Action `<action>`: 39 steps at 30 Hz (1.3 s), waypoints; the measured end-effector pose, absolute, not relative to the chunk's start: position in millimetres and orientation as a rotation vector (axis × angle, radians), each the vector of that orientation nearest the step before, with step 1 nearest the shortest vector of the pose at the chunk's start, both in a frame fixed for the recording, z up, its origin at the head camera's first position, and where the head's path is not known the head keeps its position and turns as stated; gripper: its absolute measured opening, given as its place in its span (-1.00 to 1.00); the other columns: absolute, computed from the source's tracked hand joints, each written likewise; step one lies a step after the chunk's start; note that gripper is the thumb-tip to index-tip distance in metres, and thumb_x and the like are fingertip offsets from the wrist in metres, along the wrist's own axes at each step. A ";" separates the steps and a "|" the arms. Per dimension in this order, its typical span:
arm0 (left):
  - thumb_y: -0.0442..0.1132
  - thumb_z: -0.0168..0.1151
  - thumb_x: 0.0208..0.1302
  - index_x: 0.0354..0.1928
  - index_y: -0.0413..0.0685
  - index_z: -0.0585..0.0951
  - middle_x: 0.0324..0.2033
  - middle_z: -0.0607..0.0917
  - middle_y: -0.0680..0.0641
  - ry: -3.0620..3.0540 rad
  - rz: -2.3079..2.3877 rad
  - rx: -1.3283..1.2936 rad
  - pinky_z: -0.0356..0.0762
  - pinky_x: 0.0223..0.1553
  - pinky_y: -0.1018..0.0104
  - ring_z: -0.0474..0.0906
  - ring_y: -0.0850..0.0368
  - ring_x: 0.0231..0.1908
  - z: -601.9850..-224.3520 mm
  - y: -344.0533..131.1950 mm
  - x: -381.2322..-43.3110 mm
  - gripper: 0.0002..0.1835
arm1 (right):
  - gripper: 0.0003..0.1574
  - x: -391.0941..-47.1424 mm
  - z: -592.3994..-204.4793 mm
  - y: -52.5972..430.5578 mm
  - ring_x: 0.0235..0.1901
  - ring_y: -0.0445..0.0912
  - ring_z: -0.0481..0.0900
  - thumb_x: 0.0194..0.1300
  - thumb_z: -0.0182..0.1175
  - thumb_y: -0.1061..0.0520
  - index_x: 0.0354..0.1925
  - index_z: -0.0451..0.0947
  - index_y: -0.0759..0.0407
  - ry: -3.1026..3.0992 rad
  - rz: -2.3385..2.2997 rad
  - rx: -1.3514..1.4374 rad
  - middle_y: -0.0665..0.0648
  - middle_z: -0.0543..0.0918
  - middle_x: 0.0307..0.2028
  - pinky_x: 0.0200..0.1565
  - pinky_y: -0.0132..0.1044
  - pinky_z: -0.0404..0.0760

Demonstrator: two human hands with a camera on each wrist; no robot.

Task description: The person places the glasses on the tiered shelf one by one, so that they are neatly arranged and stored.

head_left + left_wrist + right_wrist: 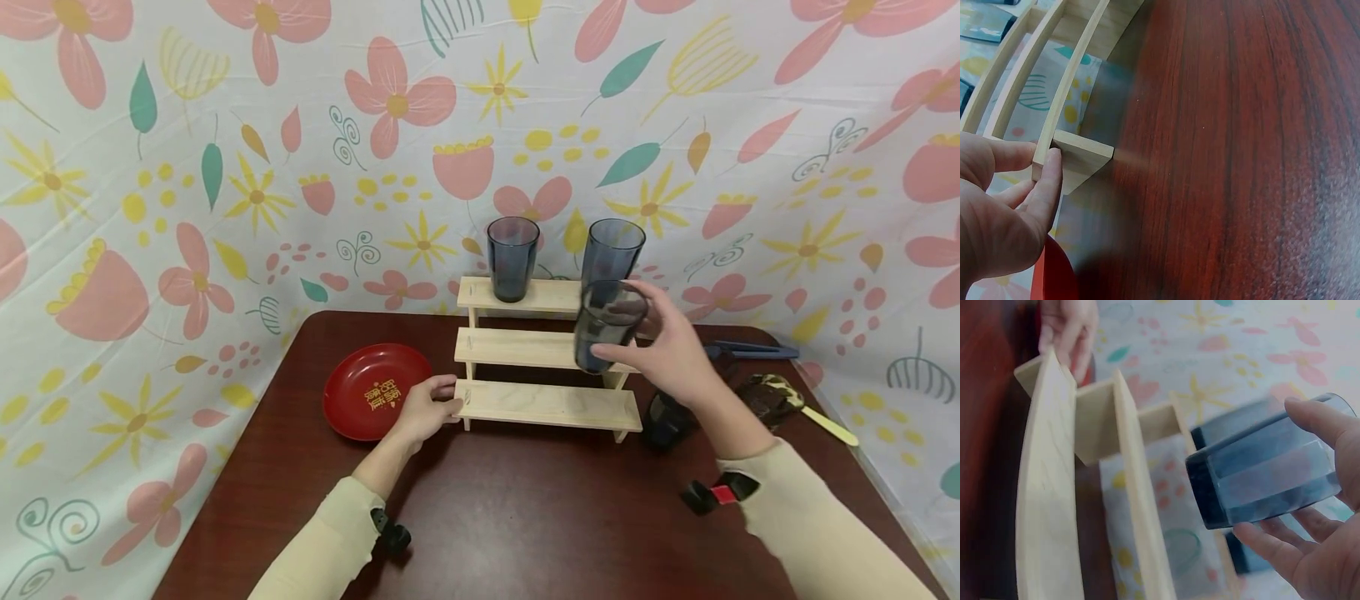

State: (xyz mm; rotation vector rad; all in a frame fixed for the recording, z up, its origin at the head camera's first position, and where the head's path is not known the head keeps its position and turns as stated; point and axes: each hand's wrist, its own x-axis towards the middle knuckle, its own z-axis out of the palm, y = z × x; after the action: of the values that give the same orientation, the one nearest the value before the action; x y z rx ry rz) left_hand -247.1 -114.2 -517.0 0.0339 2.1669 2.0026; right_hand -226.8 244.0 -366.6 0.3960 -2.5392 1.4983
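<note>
A three-tier wooden shelf rack (547,403) stands on the table. My left hand (425,410) pinches the left end of its lowest board; the left wrist view shows thumb and fingers (1051,181) on either side of that board. In my right hand (670,350) I hold a dark blue drinking glass (609,325), slightly tilted, in front of the middle tier's right part. The right wrist view shows this glass (1272,472) between thumb and fingers, its base apart from the boards. Two similar glasses, a left one (513,260) and a right one (613,248), stand on the top tier.
A red plate (352,408) with gold characters lies left of the rack. Right of it are a dark object (666,421) partly behind my forearm, a brown patterned item (768,400) with a yellow handle, and a blue long item (753,350). A flowered cloth (300,158) hangs behind.
</note>
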 end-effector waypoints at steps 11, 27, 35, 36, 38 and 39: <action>-0.50 0.25 0.35 0.37 -0.44 0.44 0.10 0.61 -0.41 2.172 2.006 0.043 0.80 -0.23 0.22 0.70 0.03 -0.26 -518.8 -113.9 -247.3 -0.45 | 0.22 -262.9 -389.1 180.2 0.13 0.14 0.60 0.17 0.60 0.05 0.60 0.12 -0.05 -2.458 1.727 0.496 0.20 0.45 0.32 -0.16 -0.14 0.73; -0.49 0.25 0.35 0.37 -0.44 0.45 0.10 0.63 -0.39 2.186 1.985 0.037 0.80 -0.21 0.19 0.70 -0.01 -0.20 -516.8 -115.6 -245.1 -0.45 | 0.21 -282.3 -408.6 137.9 -0.02 0.04 0.69 0.10 0.64 0.05 0.55 0.18 -0.09 -2.412 1.794 0.506 0.17 0.65 0.11 -0.03 0.00 0.73; -0.49 0.26 0.36 0.37 -0.44 0.45 0.10 0.63 -0.39 2.176 1.987 0.034 0.80 -0.21 0.20 0.69 0.01 -0.21 -516.0 -113.9 -246.4 -0.45 | 0.24 -282.7 -410.5 136.7 -0.02 0.03 0.67 0.11 0.63 0.00 0.58 0.14 -0.11 -2.444 1.749 0.469 0.14 0.64 0.10 -0.03 0.02 0.73; -0.49 0.26 0.35 0.37 -0.44 0.44 0.10 0.63 -0.39 2.173 1.990 0.033 0.80 -0.21 0.21 0.69 0.01 -0.21 -515.8 -113.8 -246.6 -0.45 | 0.24 -282.5 -410.1 136.7 -0.01 0.03 0.67 0.11 0.63 -0.01 0.59 0.14 -0.12 -2.449 1.744 0.464 0.14 0.64 0.10 -0.03 0.03 0.73; -0.50 0.26 0.35 0.37 -0.44 0.44 0.10 0.62 -0.40 2.170 1.997 0.031 0.80 -0.22 0.21 0.69 0.01 -0.21 -515.3 -113.6 -246.9 -0.45 | 0.25 -282.0 -408.6 136.8 0.01 0.06 0.67 0.12 0.62 -0.03 0.59 0.11 -0.12 -2.462 1.736 0.470 0.17 0.64 0.12 -0.02 0.06 0.72; -0.50 0.25 0.34 0.37 -0.45 0.44 0.10 0.62 -0.40 2.174 1.997 0.035 0.80 -0.22 0.21 0.69 0.00 -0.21 -515.2 -113.7 -246.9 -0.45 | 0.26 -281.4 -407.6 137.1 0.04 0.06 0.66 0.13 0.62 -0.05 0.60 0.10 -0.14 -2.474 1.722 0.470 0.19 0.62 0.16 -0.01 0.07 0.72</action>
State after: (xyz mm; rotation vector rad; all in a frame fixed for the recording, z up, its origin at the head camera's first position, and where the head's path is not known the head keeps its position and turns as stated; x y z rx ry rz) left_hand -246.9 -113.7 -515.2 0.0352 2.1736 1.9966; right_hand -281.4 137.1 -407.6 0.4696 -2.4738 1.7216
